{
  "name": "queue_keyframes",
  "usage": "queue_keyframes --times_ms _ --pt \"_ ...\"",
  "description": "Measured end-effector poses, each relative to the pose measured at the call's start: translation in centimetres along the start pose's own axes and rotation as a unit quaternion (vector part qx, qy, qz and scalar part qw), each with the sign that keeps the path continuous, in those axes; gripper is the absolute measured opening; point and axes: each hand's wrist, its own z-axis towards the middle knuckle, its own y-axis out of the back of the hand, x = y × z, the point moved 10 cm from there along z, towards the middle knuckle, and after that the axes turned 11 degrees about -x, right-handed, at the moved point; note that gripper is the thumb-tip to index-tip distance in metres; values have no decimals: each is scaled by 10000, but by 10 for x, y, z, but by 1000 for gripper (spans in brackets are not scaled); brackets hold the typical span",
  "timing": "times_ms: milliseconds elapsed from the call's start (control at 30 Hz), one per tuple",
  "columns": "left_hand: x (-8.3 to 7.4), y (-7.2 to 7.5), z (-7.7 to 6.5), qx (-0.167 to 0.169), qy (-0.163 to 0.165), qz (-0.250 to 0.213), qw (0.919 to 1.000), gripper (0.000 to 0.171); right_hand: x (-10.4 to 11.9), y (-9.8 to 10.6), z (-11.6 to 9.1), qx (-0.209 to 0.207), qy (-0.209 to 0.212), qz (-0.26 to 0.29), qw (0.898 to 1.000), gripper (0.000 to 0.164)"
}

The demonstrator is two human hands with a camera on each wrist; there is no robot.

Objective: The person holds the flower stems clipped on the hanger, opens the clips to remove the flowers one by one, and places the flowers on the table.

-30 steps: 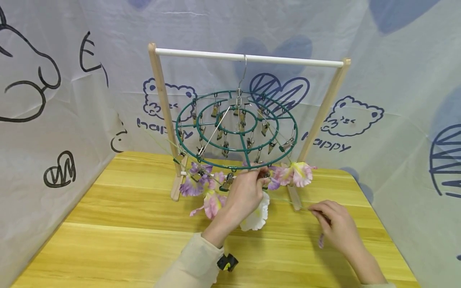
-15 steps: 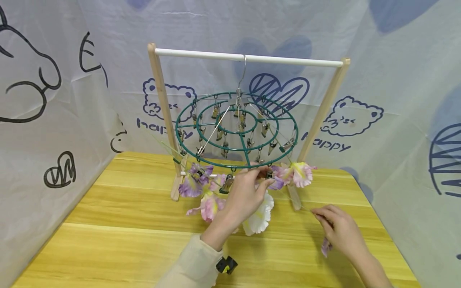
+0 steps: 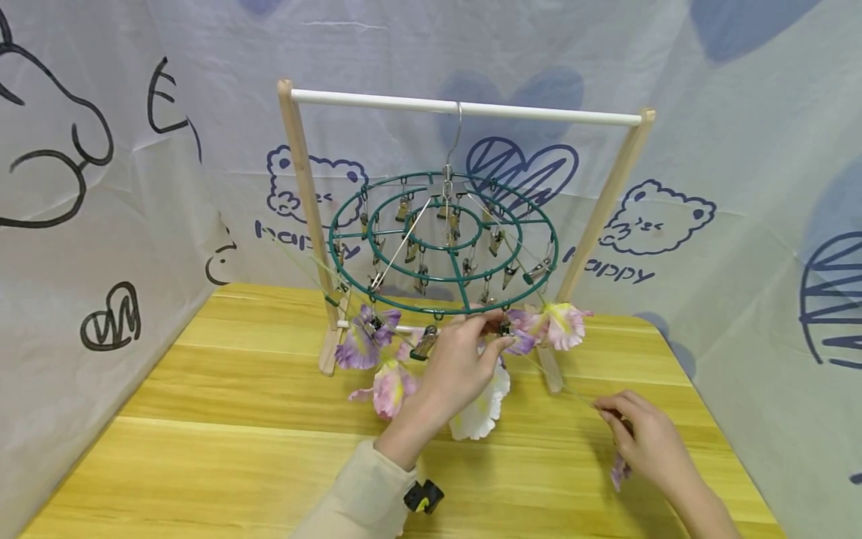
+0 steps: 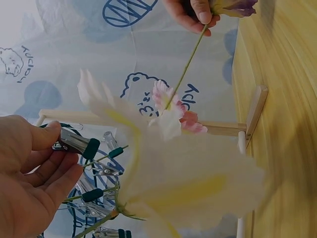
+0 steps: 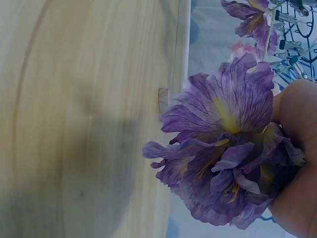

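The left hand point(image 3: 458, 363) pinches a metal clip point(image 4: 74, 142) at the near rim of the green ring hanger point(image 3: 461, 281); the right hand point(image 3: 643, 434), to the hanger's right and lower, pinches the stem of a purple flower point(image 5: 223, 148); the stem points toward the hanger; a white flower point(image 3: 483, 408) shows below the hanger's near rim.

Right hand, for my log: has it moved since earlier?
Yes: in the head view, the right hand shifted right and downward, away from the rack's right foot.
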Motion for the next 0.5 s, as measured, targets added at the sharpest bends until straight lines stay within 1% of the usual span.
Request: queue_keyframes --times_ms 233,433,500 --pt "0 -1 0 0 -12 -9 10000 35 -4 2 -4 5 -98 80 9999 22" --pt "1 -1 0 -19 -52 23 10000 36 -9 1 -5 251 -431 6 9988 19" --pt "1 -2 0 -22 -61 20 10000 36 -11 -1 -5 407 -572 -44 9975 17"
